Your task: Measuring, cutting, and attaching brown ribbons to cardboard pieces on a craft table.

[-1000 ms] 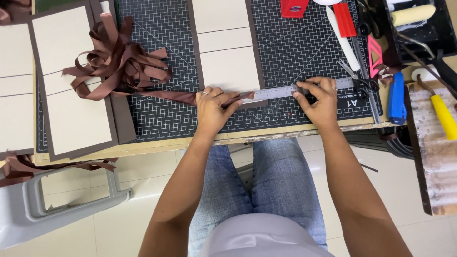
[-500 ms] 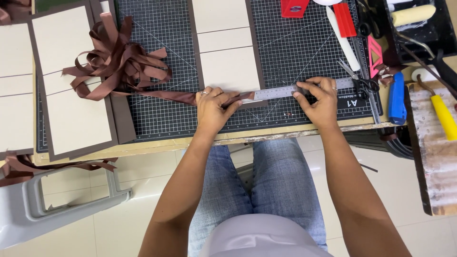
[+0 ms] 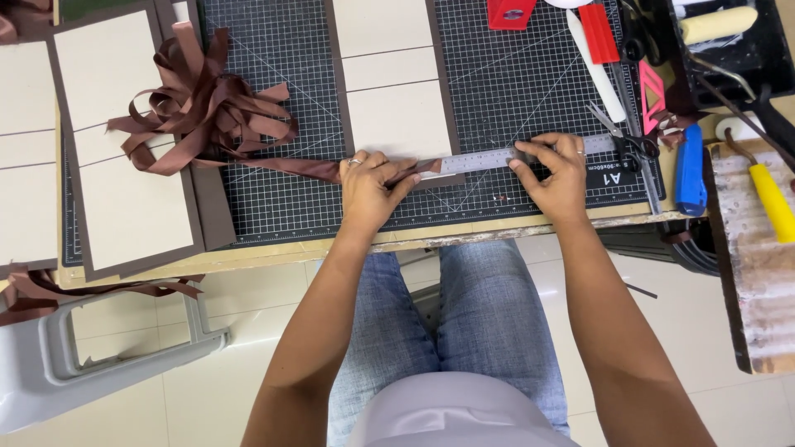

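The left hand (image 3: pixel 370 186) presses the brown ribbon (image 3: pixel 207 116) flat on the black cutting mat (image 3: pixel 273 199). The right hand (image 3: pixel 556 170) pinches the metal ruler (image 3: pixel 480 160). Below the table edge (image 3: pixel 464 236) is pale floor (image 3: pixel 207 397).

Beyond the left hand (image 3: pixel 367 189), across the black gridded cutting mat (image 3: pixel 273 207), lie cream boards edged in brown (image 3: pixel 397 79). Farther out on that hand's outer side, more cream panels (image 3: pixel 124 165) rest on the desk (image 3: pixel 464 232). Just beyond the right hand (image 3: pixel 556 175) sit scissors (image 3: pixel 617 132), a white stick (image 3: pixel 598 70) and a red block (image 3: pixel 598 31). On that hand's outer side lie a blue-handled tool (image 3: pixel 688 170) and, farther off, a yellow-handled tool (image 3: pixel 772 199). Below the left hand, off the desk, a grey plastic frame (image 3: pixel 91 364) stands on the tiled floor (image 3: pixel 248 306).
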